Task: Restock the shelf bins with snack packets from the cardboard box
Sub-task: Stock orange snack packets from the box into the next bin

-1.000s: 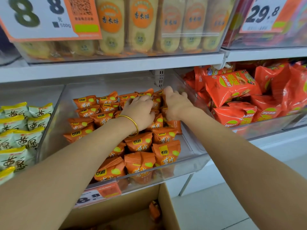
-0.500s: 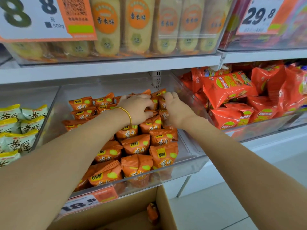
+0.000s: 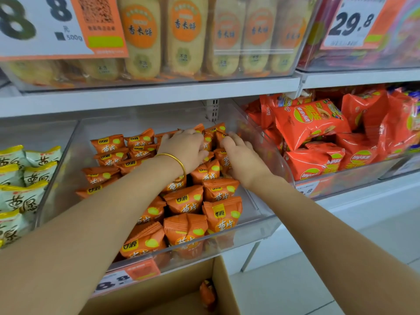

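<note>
Clear bin [image 3: 256, 226] holds orange packets [image 3: 184, 201]; left hand [image 3: 184, 147] curls fingers round some, right hand [image 3: 242, 156] lays fingers flat.

On my head-camera feed, the operator's body shows as two limbs. The left forearm [image 3: 102, 205] and right forearm [image 3: 318, 214] are both bare from the lower frame edge to the wrist. The left hand [image 3: 184, 146] and right hand [image 3: 241, 155] are also bare. I register one worn item: a thin, smooth, gold-coloured metal bangle [image 3: 176, 159]. It is a plain glossy ring seated round the left wrist, directly behind the hand. I cannot resolve fingernail detail.
</note>
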`<state>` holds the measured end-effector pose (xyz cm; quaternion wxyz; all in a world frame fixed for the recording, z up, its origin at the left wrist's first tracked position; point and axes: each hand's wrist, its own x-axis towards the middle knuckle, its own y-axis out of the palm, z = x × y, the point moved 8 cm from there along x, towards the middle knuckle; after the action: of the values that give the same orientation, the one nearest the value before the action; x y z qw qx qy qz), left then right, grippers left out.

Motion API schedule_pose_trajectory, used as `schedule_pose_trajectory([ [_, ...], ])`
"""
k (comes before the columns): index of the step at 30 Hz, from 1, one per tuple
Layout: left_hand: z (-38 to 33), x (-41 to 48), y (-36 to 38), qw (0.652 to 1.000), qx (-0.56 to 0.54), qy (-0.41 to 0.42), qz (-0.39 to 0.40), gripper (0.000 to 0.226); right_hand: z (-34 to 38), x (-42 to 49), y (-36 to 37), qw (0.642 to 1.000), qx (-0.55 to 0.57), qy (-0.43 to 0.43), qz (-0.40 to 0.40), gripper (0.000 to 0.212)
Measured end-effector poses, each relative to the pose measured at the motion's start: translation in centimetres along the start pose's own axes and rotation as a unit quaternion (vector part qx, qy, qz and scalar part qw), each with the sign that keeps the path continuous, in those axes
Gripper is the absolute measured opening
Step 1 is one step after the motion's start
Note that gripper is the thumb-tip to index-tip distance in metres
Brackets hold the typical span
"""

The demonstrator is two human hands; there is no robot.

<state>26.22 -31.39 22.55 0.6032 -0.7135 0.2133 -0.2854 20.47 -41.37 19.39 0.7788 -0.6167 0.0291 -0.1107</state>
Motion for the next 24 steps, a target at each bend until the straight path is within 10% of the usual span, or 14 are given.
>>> schedule_pose_trajectory([
  [5, 0.6, -1.2, 0.6, 0.999, -0.021, -0.001, 0.049, 0.04, -0.7, 0.9, 0.2, 0.986, 0.147, 0.043, 0.06, 0.104],
  [9, 0.8, -1.8, 1.6, 0.996, -0.012, 0.006, 0.086, 0.044, 0.3, 2.5, 0.2, 0.988, 0.038, 0.061, 0.135, 0.12],
  [24, 0.7, -1.7, 0.2, 0.998, -0.05, -0.034, -0.009, 0.026, 0.8, 2.1, -0.9, 0.998, -0.01, -0.022, 0.051, 0.096],
])
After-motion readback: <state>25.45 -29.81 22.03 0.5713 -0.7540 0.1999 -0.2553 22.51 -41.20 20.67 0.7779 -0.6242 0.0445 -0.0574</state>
